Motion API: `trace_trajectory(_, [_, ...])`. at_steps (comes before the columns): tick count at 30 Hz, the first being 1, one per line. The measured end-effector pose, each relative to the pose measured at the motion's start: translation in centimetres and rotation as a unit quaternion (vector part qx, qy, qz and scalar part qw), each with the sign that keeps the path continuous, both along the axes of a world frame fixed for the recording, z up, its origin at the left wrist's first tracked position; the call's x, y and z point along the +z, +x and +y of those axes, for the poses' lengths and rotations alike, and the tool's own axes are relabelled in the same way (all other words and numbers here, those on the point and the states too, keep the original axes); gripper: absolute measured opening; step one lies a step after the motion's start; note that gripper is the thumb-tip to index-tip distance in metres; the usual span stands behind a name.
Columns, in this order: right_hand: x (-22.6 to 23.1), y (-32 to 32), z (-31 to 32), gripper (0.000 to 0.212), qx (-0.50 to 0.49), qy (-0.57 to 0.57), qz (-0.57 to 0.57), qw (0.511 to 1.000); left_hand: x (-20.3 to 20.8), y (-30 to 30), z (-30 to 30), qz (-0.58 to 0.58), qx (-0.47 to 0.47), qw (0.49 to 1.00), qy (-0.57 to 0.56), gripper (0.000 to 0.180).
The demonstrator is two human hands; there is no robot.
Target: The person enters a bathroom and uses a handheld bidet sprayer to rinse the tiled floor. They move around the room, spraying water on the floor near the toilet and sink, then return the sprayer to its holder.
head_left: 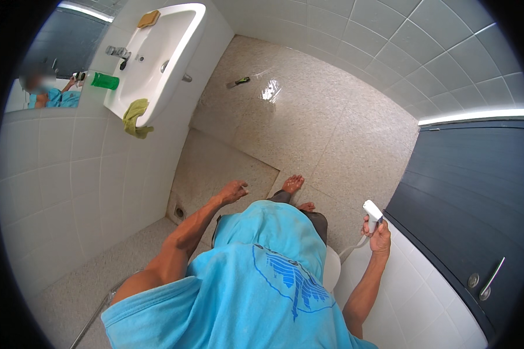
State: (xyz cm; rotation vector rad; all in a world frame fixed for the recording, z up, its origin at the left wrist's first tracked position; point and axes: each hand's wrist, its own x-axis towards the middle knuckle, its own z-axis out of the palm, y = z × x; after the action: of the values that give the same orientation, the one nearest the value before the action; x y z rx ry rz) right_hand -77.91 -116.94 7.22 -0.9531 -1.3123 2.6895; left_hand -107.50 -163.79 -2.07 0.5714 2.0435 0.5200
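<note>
My right hand grips a white bidet sprayer by its handle, with the head tilted up and to the left. From the handle a white hose runs down beside the white toilet rim. My left hand hangs over the floor with loosely bent fingers, and nothing shows in it. Farther ahead, a small brush with a dark and green handle lies on the speckled floor. Beside it a wet patch shines.
A white washbasin at the left carries a tap, a tan sponge-like block, a green container and an olive cloth over its rim. A floor drain is near my left arm. A dark door stands right.
</note>
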Motion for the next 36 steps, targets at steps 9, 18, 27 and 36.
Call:
trace_trajectory(9, [-1.9, 0.2, 0.6, 0.076, -0.023, 0.122, -0.115, 0.986, -0.3, -0.4, -0.4, -0.031, 0.017, 0.999, -0.027, 0.037])
trace_trajectory(18, [-4.2, 2.0, -0.2, 0.062, -0.075, 0.131, -0.114, 0.982, 0.3, -1.1, -0.5, -0.015, -0.008, 0.999, -0.034, 0.039])
trace_trajectory(27, [-2.6, -0.9, -2.4, 0.073, 0.040, 0.105, -0.130, 0.985, 0.4, -1.3, 0.0, -0.040, 0.050, 0.998, -0.026, 0.040])
trace_trajectory(36, [-4.8, -2.0, -3.9, 0.062, 0.118, 0.090, -0.152, 0.977, 0.9, -0.7, -0.8, -0.062, 0.062, 0.995, -0.041, 0.042])
